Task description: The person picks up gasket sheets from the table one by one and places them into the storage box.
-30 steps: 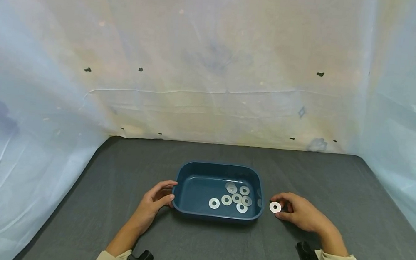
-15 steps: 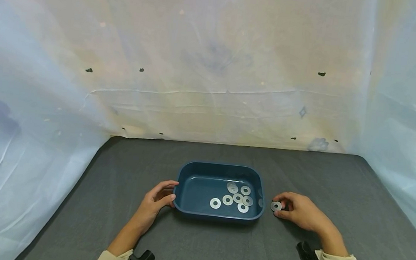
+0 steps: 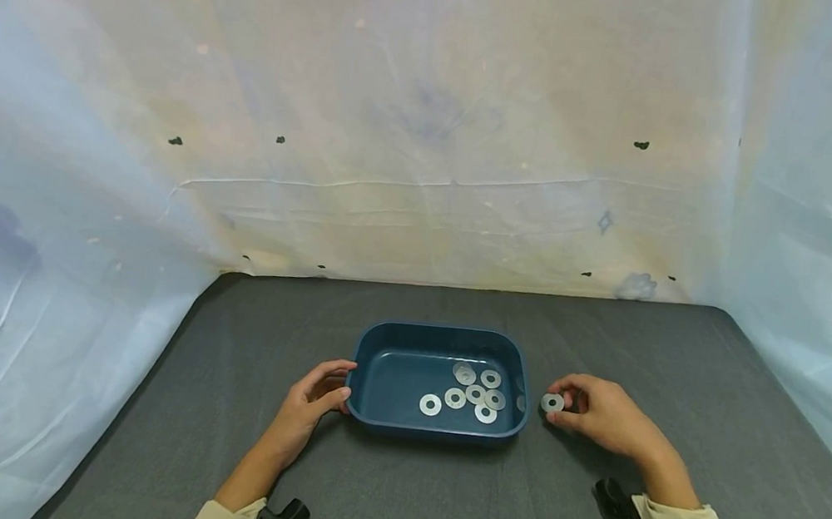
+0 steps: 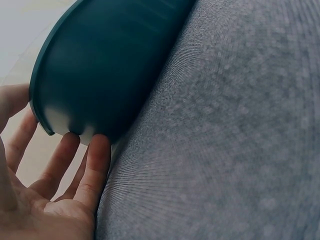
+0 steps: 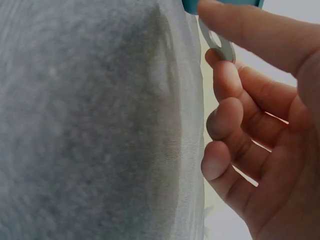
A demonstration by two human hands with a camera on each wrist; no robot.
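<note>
- Since a second ago, the right hand (image 3: 600, 413) has drawn the flat silver metal washer (image 3: 552, 402) a little up and back, and the washer now shows more edge-on; the left hand (image 3: 312, 404) and the tray have stayed where they were.
- Head view: the dark blue rectangular plastic tray (image 3: 378, 344) sits on the grey cloth-covered counter (image 3: 677, 360). Seven loose silver washers (image 3: 476, 394) lie in the tray's right half, one apart to the left of the rest.
- Head view: the right hand pinches its washer between thumb and fingertips, just beside the tray's right wall and outside it. The left hand rests with fingers loosely curved against the tray's left end.
- Left wrist view: the fingertips (image 4: 98, 150) of the left hand (image 4: 45, 200) touch the lower edge of the tray (image 4: 105, 65), fingers nearly straight and not wrapped round it.
- Right wrist view: the right hand (image 5: 260, 130) holds the washer (image 5: 217, 42) between thumb and index finger, close to the tray's rim (image 5: 225, 5); the other fingers curl loosely below.
- A pale draped fabric backdrop (image 3: 429, 127) rises behind the counter.
</note>
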